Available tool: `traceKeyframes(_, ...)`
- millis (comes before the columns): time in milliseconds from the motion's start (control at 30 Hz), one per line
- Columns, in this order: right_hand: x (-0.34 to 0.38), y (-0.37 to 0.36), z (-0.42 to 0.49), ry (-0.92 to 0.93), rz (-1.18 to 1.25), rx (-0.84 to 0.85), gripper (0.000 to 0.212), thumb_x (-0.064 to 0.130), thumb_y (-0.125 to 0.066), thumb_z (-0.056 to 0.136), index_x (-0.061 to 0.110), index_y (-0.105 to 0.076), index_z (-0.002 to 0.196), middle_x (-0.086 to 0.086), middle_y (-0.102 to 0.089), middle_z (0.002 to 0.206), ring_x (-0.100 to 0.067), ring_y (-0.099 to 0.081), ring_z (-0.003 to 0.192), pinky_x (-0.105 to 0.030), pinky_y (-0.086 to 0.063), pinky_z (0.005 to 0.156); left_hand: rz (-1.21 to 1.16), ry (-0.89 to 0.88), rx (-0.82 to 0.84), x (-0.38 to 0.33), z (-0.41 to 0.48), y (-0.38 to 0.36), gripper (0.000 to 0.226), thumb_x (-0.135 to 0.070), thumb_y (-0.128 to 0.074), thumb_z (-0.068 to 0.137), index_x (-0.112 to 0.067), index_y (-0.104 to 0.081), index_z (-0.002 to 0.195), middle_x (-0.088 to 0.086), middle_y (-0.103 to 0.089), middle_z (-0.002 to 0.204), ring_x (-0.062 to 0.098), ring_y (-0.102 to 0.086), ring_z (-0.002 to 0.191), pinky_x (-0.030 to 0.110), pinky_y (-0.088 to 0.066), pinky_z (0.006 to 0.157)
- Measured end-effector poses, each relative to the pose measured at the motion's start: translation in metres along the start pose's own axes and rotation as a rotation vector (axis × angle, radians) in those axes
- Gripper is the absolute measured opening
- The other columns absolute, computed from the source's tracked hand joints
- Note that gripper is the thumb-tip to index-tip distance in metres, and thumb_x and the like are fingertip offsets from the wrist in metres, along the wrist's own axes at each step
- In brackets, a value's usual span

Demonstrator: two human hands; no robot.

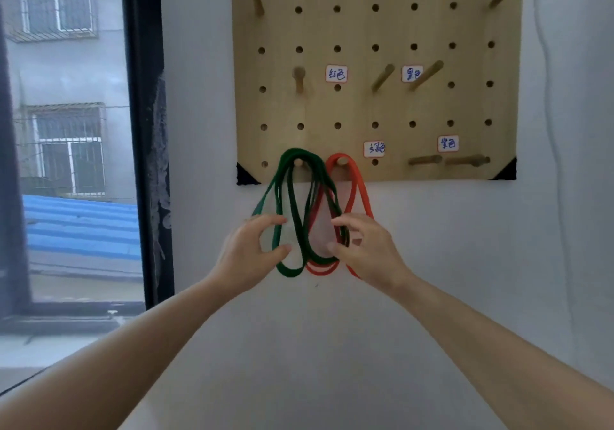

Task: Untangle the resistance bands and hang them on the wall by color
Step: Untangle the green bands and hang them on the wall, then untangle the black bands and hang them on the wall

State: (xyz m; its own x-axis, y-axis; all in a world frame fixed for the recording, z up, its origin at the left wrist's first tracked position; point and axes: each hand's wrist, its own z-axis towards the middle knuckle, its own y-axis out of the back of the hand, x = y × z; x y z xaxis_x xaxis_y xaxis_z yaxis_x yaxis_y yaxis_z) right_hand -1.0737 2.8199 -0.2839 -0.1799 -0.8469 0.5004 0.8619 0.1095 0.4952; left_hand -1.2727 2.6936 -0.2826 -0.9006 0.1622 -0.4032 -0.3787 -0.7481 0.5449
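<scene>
Dark green resistance bands [294, 203] hang in several loops from a bottom-left peg [298, 162] of the wooden pegboard [375, 103]. Orange-red bands [360, 193] hang from the neighbouring peg [342, 161], and their loops cross behind the green ones near the bottom. My left hand [255, 250] reaches in from the left, fingers spread beside the green loops, thumb and forefinger close to one strand. My right hand [368, 250] is at the right of the bundle, fingers curled around green and red strands.
The pegboard carries several wooden pegs and handwritten labels [336, 74]. Two free pegs [425, 160] stick out at the bottom right. A window with a black frame [146, 130] is on the left. A white cord [545, 64] hangs down the wall on the right.
</scene>
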Motion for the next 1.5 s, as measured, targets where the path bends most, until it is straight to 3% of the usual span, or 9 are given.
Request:
traceKeyframes(200, -0.017, 0.003, -0.091, -0.136, 0.15, 0.191, 0.016, 0.028, -0.077, 0.085, 0.024, -0.076, 0.1, 0.009, -0.072, 0.1, -0.006, -0.068, 0.093, -0.021, -0.057, 0.08, -0.023, 0.076, 0.397, 0.0, -0.083, -0.02, 0.028, -0.031, -0.076, 0.089, -0.031, -0.072, 0.117, -0.023, -0.068, 0.112, -0.008, -0.062, 0.105, 0.017, -0.052, 0.092)
traceKeyframes(333, -0.06, -0.027, -0.165, -0.291, 0.147, 0.342, 0.011, 0.02, -0.078, 0.084, 0.017, -0.077, 0.094, 0.006, -0.075, 0.094, -0.01, -0.069, 0.086, -0.021, -0.055, 0.079, -0.109, 0.204, 0.548, 0.022, -0.159, -0.066, 0.021, -0.029, -0.077, 0.088, -0.029, -0.074, 0.108, -0.017, -0.074, 0.101, -0.002, -0.068, 0.096, 0.022, -0.056, 0.086)
traceKeyframes(733, -0.178, -0.127, -0.378, -0.594, -0.05, 0.961, 0.015, 0.028, -0.076, 0.081, 0.029, -0.074, 0.096, 0.007, -0.072, 0.095, -0.007, -0.067, 0.09, -0.029, -0.056, 0.087, 0.09, 0.498, 1.076, 0.091, -0.391, -0.198, 0.031, -0.03, -0.069, 0.087, -0.023, -0.072, 0.116, -0.005, -0.075, 0.111, 0.015, -0.069, 0.103, 0.029, -0.053, 0.089)
traceKeyframes(933, -0.207, -0.164, -0.472, -0.675, -0.114, 1.255, 0.034, 0.031, -0.075, 0.086, 0.018, -0.07, 0.116, 0.005, -0.068, 0.101, -0.013, -0.065, 0.096, -0.029, -0.054, 0.085, -0.015, 0.639, 1.184, 0.09, -0.491, -0.252, 0.032, -0.032, -0.068, 0.089, -0.025, -0.069, 0.12, -0.005, -0.073, 0.115, 0.015, -0.067, 0.106, 0.035, -0.054, 0.095)
traceKeyframes(1100, -0.223, -0.185, -0.543, -0.656, -0.237, 1.429, 0.062, 0.038, -0.073, 0.084, 0.023, -0.052, 0.14, -0.002, -0.056, 0.139, -0.022, -0.055, 0.125, -0.035, -0.048, 0.1, -0.022, 0.709, 1.163, 0.089, -0.56, -0.289, 0.054, -0.028, -0.069, 0.089, -0.027, -0.053, 0.142, -0.001, -0.048, 0.146, 0.02, -0.048, 0.133, 0.033, -0.041, 0.11)
traceKeyframes(1200, -0.228, -0.188, -0.566, -0.726, -0.231, 1.476, 0.065, 0.038, -0.071, 0.086, 0.025, -0.047, 0.145, -0.004, -0.05, 0.143, -0.028, -0.047, 0.133, -0.035, -0.041, 0.107, 0.027, 0.801, 1.107, 0.1, -0.582, -0.298, 0.06, -0.026, -0.069, 0.09, -0.029, -0.047, 0.146, 0.005, -0.035, 0.158, 0.027, -0.037, 0.145, 0.037, -0.036, 0.118)
traceKeyframes(1333, -0.235, -0.197, -0.583, -0.773, -0.223, 1.418, 0.016, 0.037, -0.072, 0.085, 0.031, -0.061, 0.095, 0.0, -0.062, 0.113, -0.024, -0.057, 0.11, -0.036, -0.047, 0.093, 0.032, 0.867, 1.135, 0.116, -0.602, -0.301, 0.053, -0.021, -0.068, 0.093, -0.029, -0.052, 0.143, 0.002, -0.038, 0.156, 0.023, -0.044, 0.14, 0.031, -0.041, 0.111)
traceKeyframes(1400, -0.243, -0.201, -0.579, -0.815, -0.153, 1.35, 0.021, 0.032, -0.072, 0.087, 0.03, -0.055, 0.074, 0.003, -0.064, 0.09, -0.02, -0.063, 0.092, -0.034, -0.049, 0.081, 0.038, 0.869, 1.119, 0.122, -0.607, -0.3, 0.047, -0.019, -0.067, 0.094, -0.028, -0.057, 0.139, -0.002, -0.046, 0.15, 0.017, -0.05, 0.133, 0.025, -0.045, 0.104)
traceKeyframes(1500, -0.242, -0.194, -0.547, -0.929, -0.024, 1.217, 0.019, 0.025, -0.068, 0.093, 0.024, -0.06, 0.075, 0.004, -0.065, 0.078, -0.012, -0.063, 0.074, -0.029, -0.051, 0.071, 0.034, 0.902, 1.08, 0.127, -0.61, -0.296, 0.04, -0.019, -0.066, 0.095, -0.031, -0.061, 0.133, -0.006, -0.056, 0.139, 0.011, -0.057, 0.12, 0.02, -0.049, 0.093)
